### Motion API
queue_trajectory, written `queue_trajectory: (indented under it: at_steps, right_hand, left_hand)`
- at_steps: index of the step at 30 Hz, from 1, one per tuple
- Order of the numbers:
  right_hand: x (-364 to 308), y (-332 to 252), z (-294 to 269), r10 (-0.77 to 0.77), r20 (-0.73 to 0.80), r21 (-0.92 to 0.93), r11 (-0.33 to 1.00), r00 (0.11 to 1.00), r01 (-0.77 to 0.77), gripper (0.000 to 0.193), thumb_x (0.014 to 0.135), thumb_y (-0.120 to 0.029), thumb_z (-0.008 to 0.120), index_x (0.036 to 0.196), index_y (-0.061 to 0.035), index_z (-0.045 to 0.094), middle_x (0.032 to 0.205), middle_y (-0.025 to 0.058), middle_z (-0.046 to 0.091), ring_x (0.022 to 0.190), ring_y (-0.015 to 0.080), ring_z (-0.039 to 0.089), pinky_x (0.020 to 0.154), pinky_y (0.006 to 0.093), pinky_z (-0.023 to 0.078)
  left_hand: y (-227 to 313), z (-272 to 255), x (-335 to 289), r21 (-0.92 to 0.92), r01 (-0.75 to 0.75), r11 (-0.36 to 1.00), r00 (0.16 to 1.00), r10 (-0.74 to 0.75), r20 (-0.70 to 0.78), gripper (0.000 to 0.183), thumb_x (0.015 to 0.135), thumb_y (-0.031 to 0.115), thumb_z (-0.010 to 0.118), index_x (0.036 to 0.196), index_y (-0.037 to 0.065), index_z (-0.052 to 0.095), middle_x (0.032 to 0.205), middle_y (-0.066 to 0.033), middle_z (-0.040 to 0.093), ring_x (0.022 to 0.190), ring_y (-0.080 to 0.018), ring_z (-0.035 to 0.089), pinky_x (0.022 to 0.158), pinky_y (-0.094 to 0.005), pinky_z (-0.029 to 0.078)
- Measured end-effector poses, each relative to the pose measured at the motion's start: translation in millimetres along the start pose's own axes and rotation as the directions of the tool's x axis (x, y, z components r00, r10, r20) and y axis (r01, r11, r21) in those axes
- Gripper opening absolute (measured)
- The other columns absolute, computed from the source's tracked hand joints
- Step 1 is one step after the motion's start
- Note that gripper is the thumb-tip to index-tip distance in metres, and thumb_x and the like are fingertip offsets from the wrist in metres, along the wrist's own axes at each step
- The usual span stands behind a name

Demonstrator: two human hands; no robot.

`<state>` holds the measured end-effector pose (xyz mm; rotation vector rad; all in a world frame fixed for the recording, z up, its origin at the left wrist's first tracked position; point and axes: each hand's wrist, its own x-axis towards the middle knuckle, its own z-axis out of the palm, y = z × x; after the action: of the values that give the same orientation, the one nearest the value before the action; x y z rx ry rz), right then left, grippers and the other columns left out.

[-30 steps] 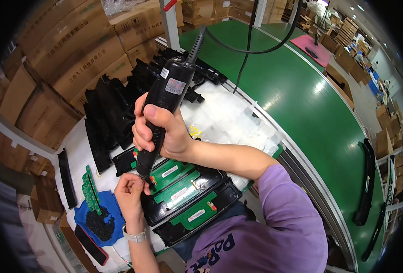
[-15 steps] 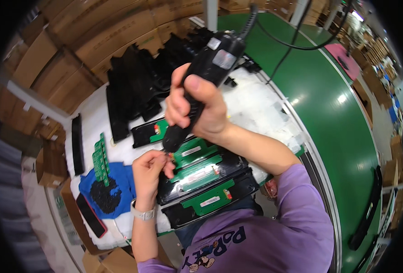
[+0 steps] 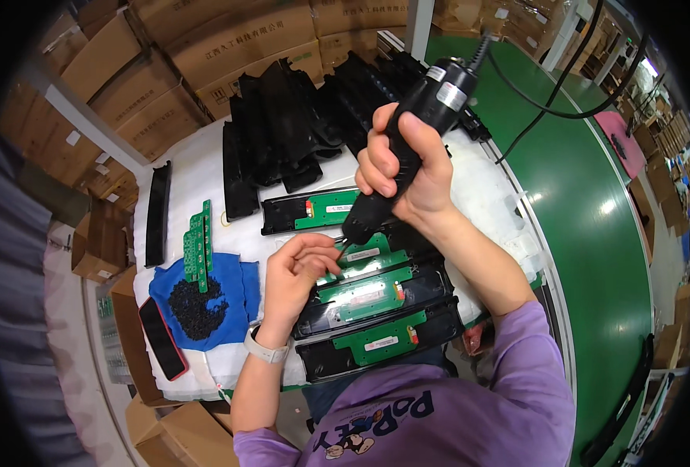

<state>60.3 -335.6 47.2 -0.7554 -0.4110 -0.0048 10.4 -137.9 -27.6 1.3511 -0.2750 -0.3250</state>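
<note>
One screwdriver [image 3: 407, 159] gripped in right hand [image 3: 421, 171]; left hand [image 3: 300, 268] beside screwdriver's tip, cannot tell hold; circuit board [image 3: 372, 263] below screwdriver.

White-covered table [image 3: 205, 175]. Left of left hand [image 3: 302, 268]: blue cloth [image 3: 242, 311], phone [image 3: 163, 340] farther left, black strip [image 3: 158, 214] farther ahead. Beyond left hand, left of right hand [image 3: 415, 163]: heap of black panels [image 3: 283, 117]. Nearer person than right hand: black trays [image 3: 323, 359].

Stacked cardboard boxes [image 3: 240, 48], red-rimmed phone [image 3: 163, 339]
</note>
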Motion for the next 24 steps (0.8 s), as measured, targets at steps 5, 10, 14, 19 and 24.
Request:
queue_trajectory:
  at_steps: [5, 10, 14, 19, 24]
  right_hand:
    - [0.3, -15.3, -21.5, -0.054, 0.187, -0.460, 0.878, 0.981, 0.136, 0.030, 0.077, -0.020, 0.060, 0.091, 0.0005, 0.042, 0.051, 0.0041, 0.042, 0.038, 0.0127, 0.040, 0.039, 0.0251, 0.034]
    - [5.0, -10.3, -29.4, 0.025, 0.164, -0.527, 0.847, 0.986, 0.066, 0.025, 0.072, -0.012, 0.063, 0.087, 0.0005, 0.048, 0.054, 0.0053, 0.048, 0.040, 0.0129, 0.046, 0.039, 0.0241, 0.036]
    - [5.7, -8.6, -32.0, 0.034, 0.148, -0.552, 0.832, 0.988, 0.054, 0.023, 0.071, -0.009, 0.064, 0.085, 0.0005, 0.050, 0.056, 0.0052, 0.050, 0.043, 0.0121, 0.048, 0.038, 0.0232, 0.038]
    - [4.6, -5.9, -33.4, 0.051, 0.121, -0.537, 0.843, 0.991, 0.022, 0.022, 0.071, -0.009, 0.065, 0.083, -0.0004, 0.049, 0.056, 0.0047, 0.050, 0.043, 0.0113, 0.048, 0.039, 0.0229, 0.037]
    - [1.4, 0.5, -36.6, 0.072, 0.203, -0.510, 0.859, 0.977, 0.042, 0.020, 0.070, -0.007, 0.072, 0.074, -0.0006, 0.054, 0.057, 0.0015, 0.052, 0.043, 0.0067, 0.048, 0.040, 0.0198, 0.035]
  left_hand:
    - [4.6, -4.7, 7.0, -0.102, -0.003, 0.995, 0.997, -0.006, -0.082, 0.025, 0.096, 0.020, 0.036, 0.108, 0.002, 0.048, 0.117, -0.0170, 0.055, 0.107, -0.0228, 0.055, 0.089, -0.0282, 0.041]
    - [-2.9, -5.2, 6.0, -0.074, -0.007, 0.997, 0.994, -0.001, -0.107, 0.024, 0.085, -0.002, 0.028, 0.104, 0.006, 0.040, 0.129, -0.0184, 0.045, 0.122, -0.0258, 0.045, 0.097, -0.0297, 0.037]
    - [-0.7, -5.8, 5.9, -0.131, 0.027, 0.991, 0.992, -0.043, -0.120, 0.021, 0.089, -0.004, 0.025, 0.102, 0.005, 0.039, 0.127, -0.0180, 0.045, 0.123, -0.0250, 0.044, 0.100, -0.0313, 0.036]
    - [-0.9, -6.9, 6.1, -0.132, 0.021, 0.991, 0.990, -0.039, -0.136, 0.015, 0.094, 0.001, 0.026, 0.101, 0.005, 0.038, 0.126, -0.0182, 0.046, 0.121, -0.0247, 0.045, 0.098, -0.0309, 0.038]
    - [-1.7, -9.7, 6.5, -0.082, 0.013, 0.997, 0.985, -0.027, -0.172, 0.014, 0.097, 0.008, 0.029, 0.101, 0.004, 0.041, 0.124, -0.0178, 0.047, 0.118, -0.0234, 0.049, 0.092, -0.0284, 0.044]
